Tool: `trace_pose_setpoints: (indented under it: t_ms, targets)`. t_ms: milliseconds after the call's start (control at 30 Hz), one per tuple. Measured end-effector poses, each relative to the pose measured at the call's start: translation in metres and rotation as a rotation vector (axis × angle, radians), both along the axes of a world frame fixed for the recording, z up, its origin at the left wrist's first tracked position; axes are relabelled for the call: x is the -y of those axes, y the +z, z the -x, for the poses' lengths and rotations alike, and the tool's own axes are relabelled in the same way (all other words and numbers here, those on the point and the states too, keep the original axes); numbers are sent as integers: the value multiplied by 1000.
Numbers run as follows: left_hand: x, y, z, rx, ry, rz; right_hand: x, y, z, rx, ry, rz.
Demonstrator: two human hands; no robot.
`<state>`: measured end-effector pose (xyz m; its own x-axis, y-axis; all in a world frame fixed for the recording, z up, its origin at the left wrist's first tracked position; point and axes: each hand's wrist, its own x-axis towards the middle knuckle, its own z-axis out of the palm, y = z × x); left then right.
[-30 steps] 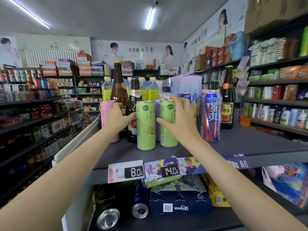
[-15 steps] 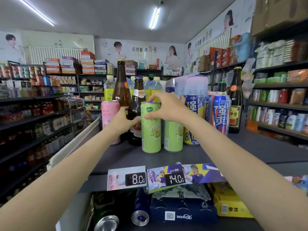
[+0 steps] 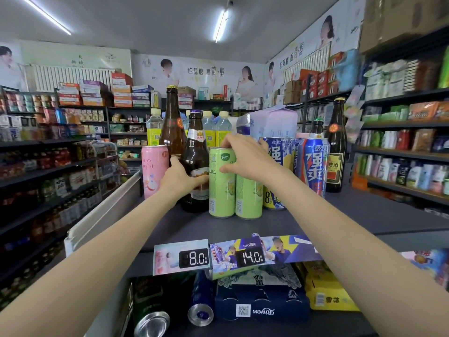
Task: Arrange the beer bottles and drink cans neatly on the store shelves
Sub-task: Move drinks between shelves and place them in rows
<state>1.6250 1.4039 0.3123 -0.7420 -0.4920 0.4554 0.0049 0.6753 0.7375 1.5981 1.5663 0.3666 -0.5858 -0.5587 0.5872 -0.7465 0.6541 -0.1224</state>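
On the dark top shelf (image 3: 364, 215) stand two green cans side by side. My right hand (image 3: 245, 156) grips the left green can (image 3: 221, 190) round its top, with the second green can (image 3: 249, 198) touching it on the right. My left hand (image 3: 181, 180) wraps round the lower body of a short brown beer bottle (image 3: 195, 152). A taller brown bottle (image 3: 172, 122) stands behind it, and a pink can (image 3: 154, 170) stands at the left. Blue cans (image 3: 313, 164) and a dark bottle (image 3: 336, 147) stand to the right.
Water bottles (image 3: 223, 128) and a pale carton (image 3: 274, 124) stand at the shelf's back. Price tags (image 3: 194, 257) hang on the shelf's front edge. Below lie cans on their sides (image 3: 200, 310), a dark blue pack (image 3: 262, 305) and a yellow box (image 3: 325, 290). Stocked store shelves line both sides.
My right hand moved from the right green can over to the top of the left one, and that can now stands against its neighbour. My left hand stays on the short brown bottle.
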Motion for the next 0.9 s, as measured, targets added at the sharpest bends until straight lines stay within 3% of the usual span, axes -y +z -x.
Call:
trace_pose_setpoints:
  t_ms: [200, 367, 633, 900]
  targets:
    - [-4, 5, -21, 52, 73, 63, 1, 2, -2, 20, -21, 8]
    - [-5, 7, -43, 74, 17, 78, 6, 0, -3, -2, -52, 4]
    - [4, -4, -74, -39, -277, -137, 2, -9, -12, -72, -43, 51]
    - [0, -23, -72, -112, -251, -267, -33, -30, -22, -159, 115, 299]
